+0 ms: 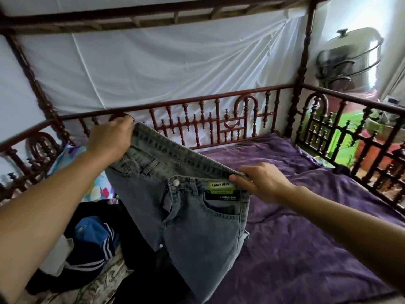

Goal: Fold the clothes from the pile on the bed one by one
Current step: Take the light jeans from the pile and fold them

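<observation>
Jeans [192,218]: grey denim, held up by the waistband between your two hands, legs hanging over the bed.
Left hand [109,139]: your fingers curl round the far waistband corner.
Right hand [260,182]: your thumb and fingers pinch the near waistband edge, just beside the green tag [221,187].
Pile [94,242]: dark and blue clothes below your left fingers.
Purple cover [306,249]: beneath your right fingers.

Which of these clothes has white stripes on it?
The blue garment at lower left, under the left forearm. The jeans being held up are plain grey, and the black clothes around the blue one show no stripes.
</observation>
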